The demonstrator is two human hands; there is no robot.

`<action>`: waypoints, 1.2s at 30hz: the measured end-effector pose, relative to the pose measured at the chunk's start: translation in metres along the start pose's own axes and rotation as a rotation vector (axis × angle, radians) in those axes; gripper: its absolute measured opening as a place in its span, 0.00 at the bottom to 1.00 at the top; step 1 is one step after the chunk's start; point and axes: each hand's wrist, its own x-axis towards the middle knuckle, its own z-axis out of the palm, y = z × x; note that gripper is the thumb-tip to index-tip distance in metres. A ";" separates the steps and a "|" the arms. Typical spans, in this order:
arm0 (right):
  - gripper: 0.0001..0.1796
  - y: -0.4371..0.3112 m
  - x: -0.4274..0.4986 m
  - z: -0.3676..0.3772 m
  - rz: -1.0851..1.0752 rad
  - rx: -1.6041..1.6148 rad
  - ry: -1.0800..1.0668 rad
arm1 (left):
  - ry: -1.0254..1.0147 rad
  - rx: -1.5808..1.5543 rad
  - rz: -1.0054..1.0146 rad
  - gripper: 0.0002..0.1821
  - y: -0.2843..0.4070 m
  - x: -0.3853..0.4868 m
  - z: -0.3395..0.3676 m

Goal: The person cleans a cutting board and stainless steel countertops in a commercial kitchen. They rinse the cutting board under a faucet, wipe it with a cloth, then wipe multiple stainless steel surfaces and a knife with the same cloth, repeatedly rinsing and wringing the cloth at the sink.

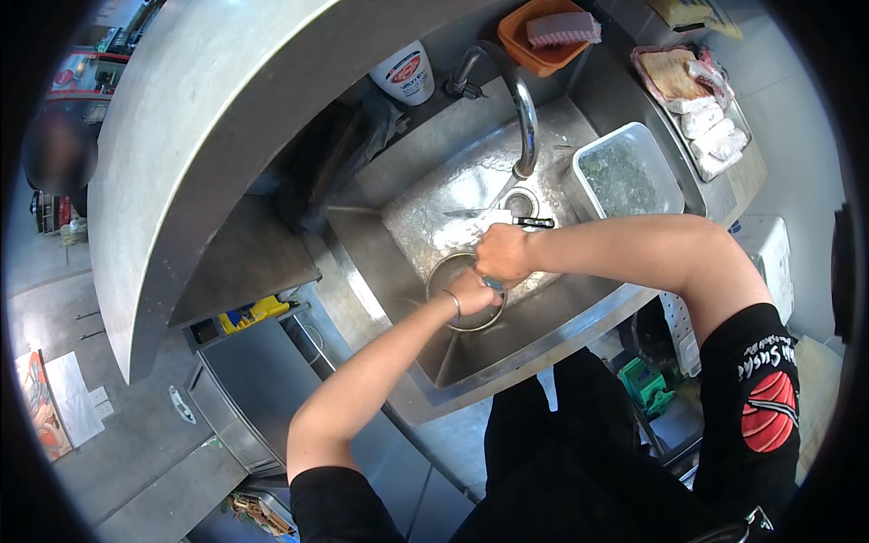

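My left hand [472, 295], with a bracelet at its wrist, is slightly blurred over the inside of a round metal vessel [438, 278] in the stainless steel sink [400, 265]. My right hand [502, 252] is curled in a fist at the vessel's upper right rim, against my left hand. A small bluish-green piece [491, 282] shows between the hands; what it is and which hand has it I cannot tell. My fingers hide any handle on the vessel. Just beyond my right hand, a knife with a black handle [533, 222] lies near the drain [520, 201].
A curved faucet [527, 122] reaches over the sink. A plastic tub of greenish contents [621, 178] stands at its right. Behind are a Lifebuoy bottle [406, 73] and an orange basin [543, 60] with a brush. A tray of wrapped packets [709, 136] rests farther right.
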 end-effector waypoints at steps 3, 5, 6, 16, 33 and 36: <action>0.15 0.003 -0.001 0.003 -0.189 -0.118 0.028 | -0.451 -0.732 -0.232 0.08 -0.009 -0.001 0.012; 0.19 0.005 -0.005 0.005 -0.270 -0.130 0.122 | -0.702 -1.164 -0.153 0.09 -0.013 -0.011 0.026; 0.20 0.006 -0.009 0.005 -0.289 -0.099 0.186 | -0.739 -1.303 -0.117 0.07 -0.014 -0.017 0.031; 0.05 -0.019 -0.013 0.011 0.264 0.235 1.060 | -0.701 -2.391 0.910 0.06 0.054 -0.043 0.078; 0.23 0.065 -0.046 -0.021 0.552 1.366 1.053 | 0.746 -0.613 0.663 0.22 0.072 0.073 -0.060; 0.27 0.057 -0.062 -0.001 0.793 1.035 1.330 | 1.128 -0.128 0.633 0.17 0.098 0.067 -0.059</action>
